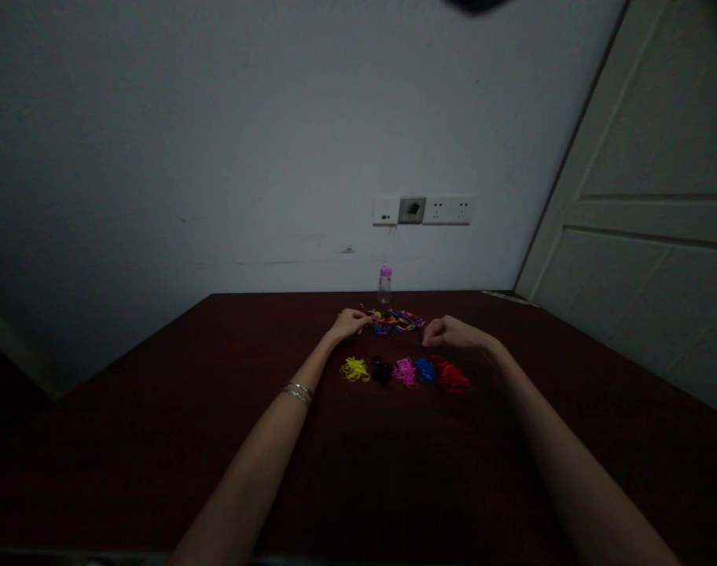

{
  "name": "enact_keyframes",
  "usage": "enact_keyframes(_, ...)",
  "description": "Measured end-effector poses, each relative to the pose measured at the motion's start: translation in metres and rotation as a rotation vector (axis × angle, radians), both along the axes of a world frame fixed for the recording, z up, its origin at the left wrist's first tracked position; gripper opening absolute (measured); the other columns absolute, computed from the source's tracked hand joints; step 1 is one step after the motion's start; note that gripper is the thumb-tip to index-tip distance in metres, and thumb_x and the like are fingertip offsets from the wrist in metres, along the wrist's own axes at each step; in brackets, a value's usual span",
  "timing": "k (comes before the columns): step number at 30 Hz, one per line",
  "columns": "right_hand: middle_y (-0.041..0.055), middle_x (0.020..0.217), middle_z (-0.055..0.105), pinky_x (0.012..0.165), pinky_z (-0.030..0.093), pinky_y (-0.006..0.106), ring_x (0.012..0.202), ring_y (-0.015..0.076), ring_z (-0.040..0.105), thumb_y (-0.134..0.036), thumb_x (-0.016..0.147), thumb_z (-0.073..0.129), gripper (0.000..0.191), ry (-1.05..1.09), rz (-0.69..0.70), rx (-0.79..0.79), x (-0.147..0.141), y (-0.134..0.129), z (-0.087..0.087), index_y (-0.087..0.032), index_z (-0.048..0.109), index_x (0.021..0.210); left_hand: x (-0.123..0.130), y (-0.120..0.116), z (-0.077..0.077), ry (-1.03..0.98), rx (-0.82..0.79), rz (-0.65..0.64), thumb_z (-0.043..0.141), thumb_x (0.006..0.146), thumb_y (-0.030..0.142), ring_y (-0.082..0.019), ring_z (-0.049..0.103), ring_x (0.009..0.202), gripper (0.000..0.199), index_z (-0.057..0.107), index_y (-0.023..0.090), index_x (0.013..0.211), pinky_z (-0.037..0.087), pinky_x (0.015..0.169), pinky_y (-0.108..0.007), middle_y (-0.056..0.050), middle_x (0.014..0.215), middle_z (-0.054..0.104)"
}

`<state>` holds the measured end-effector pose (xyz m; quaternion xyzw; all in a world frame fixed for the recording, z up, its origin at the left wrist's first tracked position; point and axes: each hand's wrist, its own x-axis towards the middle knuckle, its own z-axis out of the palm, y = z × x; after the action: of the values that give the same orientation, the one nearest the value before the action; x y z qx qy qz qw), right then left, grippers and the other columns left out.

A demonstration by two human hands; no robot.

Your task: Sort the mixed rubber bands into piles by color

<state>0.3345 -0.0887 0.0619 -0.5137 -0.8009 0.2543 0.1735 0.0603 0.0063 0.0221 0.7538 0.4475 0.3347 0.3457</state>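
Note:
A mixed heap of small coloured rubber bands [397,321] lies toward the back of the dark red table. My left hand [350,322] reaches its left edge with thumb and fingertips pinched together; what they hold, if anything, is too small to make out. Just right of the heap, my right hand [446,332] is closed in a pinch, and a bit of blue rubber band seems to show at its fingertips. In front of both hands runs a row of sorted piles: yellow bands [354,369], black bands [381,370], pink bands [405,372], blue bands [425,369] and red bands [451,376].
Behind the heap stands a clear bottle with a pink cap [385,284]. The table [175,409] meets a pale wall carrying a row of sockets [446,210]. A white panelled door [647,212] rises along the right side.

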Motion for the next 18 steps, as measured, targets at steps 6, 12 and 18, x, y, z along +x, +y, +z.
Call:
enact_keyframes(6,0.0034,0.073,0.068,0.063,0.046,0.023,0.069,0.0134,0.059,-0.030,0.066,0.060,0.018,-0.051,0.075,-0.104,0.008,0.006,-0.009,-0.017,0.072,0.069,-0.026,0.015,-0.006,-0.131,0.007,0.163,0.061,0.068,0.037,-0.007,0.039,0.043,0.031,0.070,0.009,0.077,0.029,0.047,-0.020,0.003,0.042,0.048)
enact_keyframes(12,0.0030,0.070,0.067,0.057,0.044,0.023,0.063,0.0137,0.058,-0.034,0.066,0.062,0.023,0.093,-0.030,-0.135,0.011,0.010,-0.018,-0.015,0.071,0.075,-0.042,0.023,-0.007,-0.165,-0.013,0.335,0.061,0.067,0.021,-0.007,0.041,0.044,0.016,0.070,0.010,0.074,0.033,0.047,-0.020,0.001,0.046,0.053)
enact_keyframes(18,0.0071,0.079,0.069,0.060,0.046,0.025,0.071,0.0179,0.061,-0.042,0.073,0.053,0.037,0.282,-0.397,0.158,0.027,0.020,-0.042,-0.012,0.069,0.088,-0.045,0.023,-0.010,0.005,0.088,0.320,0.060,0.063,0.012,-0.009,0.046,0.049,0.016,0.071,0.010,0.075,0.036,0.052,-0.021,0.000,0.051,0.056)
